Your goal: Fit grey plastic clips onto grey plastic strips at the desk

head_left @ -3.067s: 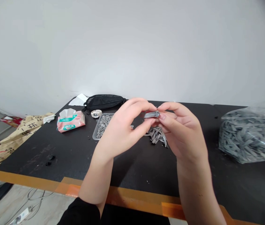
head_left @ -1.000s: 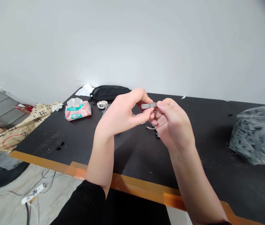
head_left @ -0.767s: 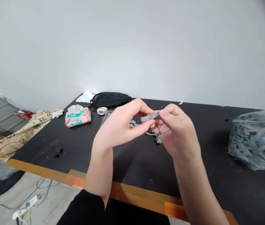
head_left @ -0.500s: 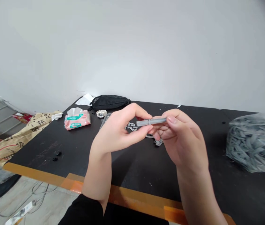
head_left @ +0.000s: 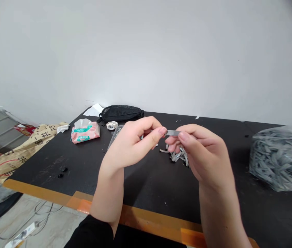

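Observation:
A flat grey strip (head_left: 173, 133) is stretched level between my two hands, above the dark table. My left hand (head_left: 135, 141) is closed, its thumb and curled index finger pinching the strip's left end, which they hide. The right end sits between the thumb and index finger of my right hand (head_left: 205, 151), whose other fingers curl loosely beneath. Below the right fingers lies a small pile of loose grey strips (head_left: 180, 156). Behind my left hand a clear plastic container (head_left: 115, 137) shows only in part.
At the right stands a clear bag (head_left: 280, 158) full of grey strips. Toward the left are a pink tissue pack (head_left: 85, 133), a white watch-like object (head_left: 112, 125) and a black mesh pouch (head_left: 122, 113). Orange-brown tape (head_left: 146, 220) runs along the table's front edge.
My left thumb and index finger have come together over the strip's left end and the small band seen around it earlier. My right hand has shifted slightly down and right, uncovering more loose strips.

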The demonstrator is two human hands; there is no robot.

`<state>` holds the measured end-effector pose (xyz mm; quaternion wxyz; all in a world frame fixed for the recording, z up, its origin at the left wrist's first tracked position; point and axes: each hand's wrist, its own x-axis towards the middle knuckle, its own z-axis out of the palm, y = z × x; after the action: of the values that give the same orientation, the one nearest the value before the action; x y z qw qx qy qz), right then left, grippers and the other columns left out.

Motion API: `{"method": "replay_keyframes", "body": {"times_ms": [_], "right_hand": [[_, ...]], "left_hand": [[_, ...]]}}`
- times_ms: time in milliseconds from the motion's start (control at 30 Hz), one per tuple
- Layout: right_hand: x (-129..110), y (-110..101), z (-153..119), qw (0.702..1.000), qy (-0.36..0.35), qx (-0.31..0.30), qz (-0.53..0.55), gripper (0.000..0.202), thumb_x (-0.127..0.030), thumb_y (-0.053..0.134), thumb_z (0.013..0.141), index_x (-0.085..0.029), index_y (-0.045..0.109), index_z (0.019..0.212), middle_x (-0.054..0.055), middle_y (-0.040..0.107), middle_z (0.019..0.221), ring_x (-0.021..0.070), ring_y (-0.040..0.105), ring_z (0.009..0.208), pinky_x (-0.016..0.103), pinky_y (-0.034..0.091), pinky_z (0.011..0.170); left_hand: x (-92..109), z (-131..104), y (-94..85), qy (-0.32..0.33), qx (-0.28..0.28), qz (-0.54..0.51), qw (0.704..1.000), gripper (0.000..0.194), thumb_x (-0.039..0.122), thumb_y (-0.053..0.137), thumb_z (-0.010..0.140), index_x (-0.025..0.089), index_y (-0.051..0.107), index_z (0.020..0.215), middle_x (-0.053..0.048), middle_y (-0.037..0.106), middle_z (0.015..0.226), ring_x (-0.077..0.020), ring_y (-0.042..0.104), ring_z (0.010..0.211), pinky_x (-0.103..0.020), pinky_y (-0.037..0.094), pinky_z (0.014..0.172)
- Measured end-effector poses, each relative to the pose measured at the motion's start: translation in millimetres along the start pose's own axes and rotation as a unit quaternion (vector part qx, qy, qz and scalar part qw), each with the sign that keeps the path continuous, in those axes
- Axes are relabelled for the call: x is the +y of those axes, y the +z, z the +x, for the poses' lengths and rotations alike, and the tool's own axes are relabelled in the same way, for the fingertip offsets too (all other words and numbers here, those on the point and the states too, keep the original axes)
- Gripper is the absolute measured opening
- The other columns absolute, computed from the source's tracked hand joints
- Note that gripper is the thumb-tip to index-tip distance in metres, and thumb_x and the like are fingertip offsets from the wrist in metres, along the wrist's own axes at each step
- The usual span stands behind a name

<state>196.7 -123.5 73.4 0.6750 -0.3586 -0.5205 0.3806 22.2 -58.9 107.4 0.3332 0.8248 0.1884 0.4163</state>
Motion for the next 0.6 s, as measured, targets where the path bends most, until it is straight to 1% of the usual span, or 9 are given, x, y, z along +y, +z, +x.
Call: {"method": "replay_keyframes", "body": {"times_ms": [100,200,300,367,467,533,600], "right_hand": [[-1.0,1.5,0.5,1.000,0.004,0.022,0.005,0.014,-0.030,0.074,0.092,-0.024,0.081,0.082,0.001,0.079,0.076,0.0122,0.069,0.061,0.022,0.054,0.056],[-2.6,2.0,0.8,1.000,0.009,0.013,0.021,0.017,-0.028,0.071,0.093,-0.024,0.082,0.080,0.002,0.079,0.076,0.0134,0.070,0.061,0.023,0.054,0.056],[-2.9,1.4,0.7,0.999,0.008,-0.002,0.032,0.022,-0.027,0.066,0.095,-0.023,0.082,0.080,0.003,0.079,0.078,0.0133,0.070,0.062,0.023,0.055,0.057],[-1.7,1.3,0.7,1.000,0.005,0.000,0.028,0.020,-0.029,0.068,0.096,-0.023,0.082,0.084,0.003,0.079,0.078,0.0130,0.070,0.062,0.023,0.055,0.056],[1.2,1.8,1.1,1.000,0.001,0.010,0.008,0.006,-0.030,0.076,0.092,-0.026,0.082,0.092,0.000,0.079,0.078,0.0112,0.070,0.063,0.021,0.055,0.057],[1.9,2.1,1.6,0.999,-0.028,0.024,-0.015,0.005,-0.027,0.079,0.090,-0.029,0.082,0.094,-0.002,0.079,0.078,0.0107,0.070,0.064,0.021,0.056,0.058],[0.5,1.3,1.9,0.993,-0.084,0.042,-0.075,0.011,-0.023,0.078,0.090,-0.032,0.083,0.092,-0.002,0.079,0.079,0.0129,0.071,0.069,0.024,0.057,0.061]], "left_hand": [[0.2,-0.1,0.6,-0.023,-0.018,-0.040,0.999,0.033,0.032,0.054,0.104,0.018,0.056,0.075,0.004,0.055,0.060,-0.0080,0.044,0.052,-0.021,0.035,0.048],[1.1,0.0,0.8,-0.029,-0.031,-0.075,0.996,0.033,0.031,0.052,0.105,0.019,0.054,0.074,0.003,0.055,0.060,-0.0088,0.045,0.053,-0.022,0.036,0.049],[2.3,-0.1,0.8,-0.030,-0.031,-0.090,0.995,0.032,0.030,0.051,0.105,0.019,0.054,0.075,0.003,0.055,0.059,-0.0089,0.045,0.053,-0.022,0.035,0.049],[2.8,0.0,1.4,-0.023,-0.017,-0.077,0.997,0.032,0.030,0.052,0.105,0.019,0.055,0.075,0.003,0.055,0.060,-0.0089,0.045,0.053,-0.022,0.036,0.049],[2.5,1.2,3.7,-0.005,0.014,-0.017,1.000,0.025,0.028,0.058,0.102,0.018,0.061,0.079,0.002,0.061,0.068,-0.0096,0.052,0.060,-0.022,0.041,0.056],[1.1,2.7,5.7,-0.012,0.010,-0.031,0.999,0.022,0.029,0.060,0.102,0.018,0.064,0.083,0.001,0.065,0.074,-0.0104,0.057,0.067,-0.022,0.045,0.062],[-1.5,4.6,7.4,-0.038,-0.021,-0.096,0.994,0.027,0.033,0.060,0.103,0.016,0.065,0.082,0.000,0.066,0.074,-0.0104,0.058,0.069,-0.021,0.047,0.064]]}}
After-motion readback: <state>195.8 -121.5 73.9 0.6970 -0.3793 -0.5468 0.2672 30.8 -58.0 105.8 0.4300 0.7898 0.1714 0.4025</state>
